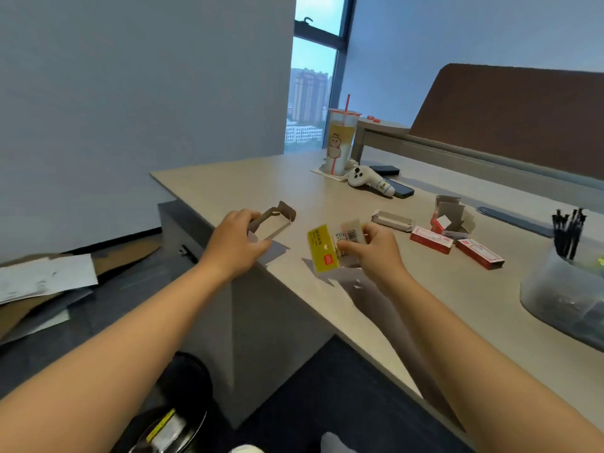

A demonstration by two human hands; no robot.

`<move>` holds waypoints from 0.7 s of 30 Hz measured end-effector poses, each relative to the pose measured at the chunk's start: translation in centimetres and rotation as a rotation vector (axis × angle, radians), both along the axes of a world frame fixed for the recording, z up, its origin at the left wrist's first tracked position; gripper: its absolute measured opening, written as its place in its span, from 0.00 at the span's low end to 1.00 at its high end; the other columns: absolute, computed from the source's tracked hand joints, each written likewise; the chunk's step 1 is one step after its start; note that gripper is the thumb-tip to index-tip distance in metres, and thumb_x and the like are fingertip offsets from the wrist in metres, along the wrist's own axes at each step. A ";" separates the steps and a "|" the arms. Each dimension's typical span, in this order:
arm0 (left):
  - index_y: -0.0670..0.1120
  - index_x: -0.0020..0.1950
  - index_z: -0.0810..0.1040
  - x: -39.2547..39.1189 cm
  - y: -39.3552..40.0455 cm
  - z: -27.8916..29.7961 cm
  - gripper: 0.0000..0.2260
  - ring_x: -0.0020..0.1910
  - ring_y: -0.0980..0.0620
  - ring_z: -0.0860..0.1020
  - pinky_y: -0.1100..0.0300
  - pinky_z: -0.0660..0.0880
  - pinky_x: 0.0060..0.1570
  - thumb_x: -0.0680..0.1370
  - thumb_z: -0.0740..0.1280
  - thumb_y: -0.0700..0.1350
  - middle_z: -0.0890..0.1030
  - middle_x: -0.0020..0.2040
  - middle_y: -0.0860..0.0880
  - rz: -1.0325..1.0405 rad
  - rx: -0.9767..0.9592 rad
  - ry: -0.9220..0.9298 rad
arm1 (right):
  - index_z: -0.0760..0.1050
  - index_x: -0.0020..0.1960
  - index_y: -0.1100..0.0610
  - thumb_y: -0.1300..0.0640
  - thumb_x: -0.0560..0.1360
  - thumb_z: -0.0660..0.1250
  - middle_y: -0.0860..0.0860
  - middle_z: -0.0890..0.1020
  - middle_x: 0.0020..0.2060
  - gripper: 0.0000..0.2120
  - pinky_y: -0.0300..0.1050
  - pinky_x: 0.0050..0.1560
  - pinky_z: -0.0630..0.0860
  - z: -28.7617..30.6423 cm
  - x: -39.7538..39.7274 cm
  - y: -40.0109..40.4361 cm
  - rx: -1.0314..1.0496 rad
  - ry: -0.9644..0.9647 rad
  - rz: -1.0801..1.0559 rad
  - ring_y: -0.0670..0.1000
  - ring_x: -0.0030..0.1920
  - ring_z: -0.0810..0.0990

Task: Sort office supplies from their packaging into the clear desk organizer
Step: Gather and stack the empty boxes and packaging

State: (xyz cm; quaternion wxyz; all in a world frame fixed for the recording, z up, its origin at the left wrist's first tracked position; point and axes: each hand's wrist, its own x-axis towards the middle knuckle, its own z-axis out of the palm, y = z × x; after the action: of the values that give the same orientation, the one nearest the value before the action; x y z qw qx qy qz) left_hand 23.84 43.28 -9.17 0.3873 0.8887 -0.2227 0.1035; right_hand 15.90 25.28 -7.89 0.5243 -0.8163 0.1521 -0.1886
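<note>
Both hands hold packaging above the desk edge.

From the head camera: the left hand (236, 243) pinches an empty brown cardboard sleeve (274, 220), the right hand (376, 248) grips a yellow-carded packet (330, 248). Red staple boxes (456, 245) lie beyond on the desk (248, 181); the clear organizer (562, 289), pens (568, 232) upright in it, sits far right.

The left hand (236, 241) is holding an opened grey-brown cardboard box sleeve (274, 220) over the near edge of the beige surface (248, 181). The right hand (376, 248) is pinching a small clear packet with a yellow header card (330, 248) above that surface. Flat red-and-white boxes (431, 239) are lying near the clear plastic organizer (562, 289), which is holding black pens (568, 233).
</note>
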 end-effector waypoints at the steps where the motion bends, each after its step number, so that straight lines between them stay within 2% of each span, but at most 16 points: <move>1: 0.41 0.63 0.70 -0.3 2.3 -0.2 0.19 0.54 0.48 0.71 0.61 0.65 0.50 0.73 0.67 0.42 0.73 0.61 0.42 0.046 -0.005 0.006 | 0.73 0.53 0.65 0.65 0.71 0.66 0.62 0.79 0.51 0.11 0.53 0.49 0.78 0.0 0.4 1.9 0.011 -0.003 0.044 0.60 0.50 0.79; 4: 0.41 0.63 0.70 -1.0 9.3 -1.0 0.20 0.58 0.45 0.72 0.60 0.66 0.49 0.72 0.68 0.41 0.73 0.61 0.41 0.181 -0.011 0.022 | 0.72 0.53 0.65 0.66 0.71 0.66 0.63 0.78 0.52 0.11 0.52 0.49 0.78 -0.1 1.8 7.7 0.027 -0.004 0.163 0.60 0.51 0.79; 7: 0.41 0.64 0.69 -1.7 15.6 -2.0 0.21 0.59 0.45 0.71 0.60 0.66 0.50 0.72 0.68 0.42 0.72 0.63 0.42 0.305 0.003 0.051 | 0.71 0.52 0.63 0.65 0.71 0.66 0.56 0.77 0.49 0.10 0.49 0.51 0.76 -0.8 3.2 13.4 -0.049 0.004 0.275 0.55 0.50 0.77; 11: 0.41 0.65 0.68 -2.1 22.3 -4.6 0.23 0.62 0.45 0.70 0.58 0.67 0.56 0.72 0.69 0.41 0.71 0.64 0.42 0.408 0.053 0.128 | 0.68 0.46 0.56 0.66 0.72 0.64 0.47 0.74 0.39 0.08 0.37 0.40 0.71 -4.2 4.7 19.4 -0.197 0.077 0.459 0.48 0.45 0.74; 15: 0.42 0.66 0.68 -1.6 26.1 -9.2 0.24 0.63 0.45 0.69 0.57 0.66 0.57 0.71 0.69 0.41 0.70 0.65 0.43 0.467 0.102 0.265 | 0.65 0.38 0.53 0.65 0.71 0.61 0.48 0.72 0.35 0.10 0.43 0.32 0.65 -9.1 7.0 23.3 -0.441 0.171 0.550 0.51 0.41 0.71; 17: 0.42 0.66 0.68 -1.0 27.0 -12.3 0.24 0.63 0.45 0.69 0.57 0.66 0.58 0.71 0.69 0.40 0.70 0.65 0.42 0.461 0.136 0.343 | 0.62 0.33 0.50 0.65 0.71 0.62 0.46 0.70 0.32 0.15 0.44 0.34 0.64 -12.1 8.2 24.4 -0.511 0.227 0.570 0.51 0.40 0.70; 21: 0.42 0.66 0.67 1.1 27.3 -18.8 0.24 0.63 0.45 0.69 0.58 0.65 0.59 0.71 0.69 0.40 0.69 0.64 0.42 0.425 0.180 0.507 | 0.65 0.35 0.56 0.64 0.73 0.60 0.53 0.74 0.37 0.10 0.49 0.39 0.69 -18.3 11.0 25.6 -0.553 0.364 0.606 0.56 0.42 0.73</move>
State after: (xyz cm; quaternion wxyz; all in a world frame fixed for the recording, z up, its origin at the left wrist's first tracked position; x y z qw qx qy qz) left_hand 24.95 70.61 -27.97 0.3200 0.9433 0.0628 -0.0624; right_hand 26.89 50.85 -26.19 0.2826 -0.9534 -0.0603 0.0868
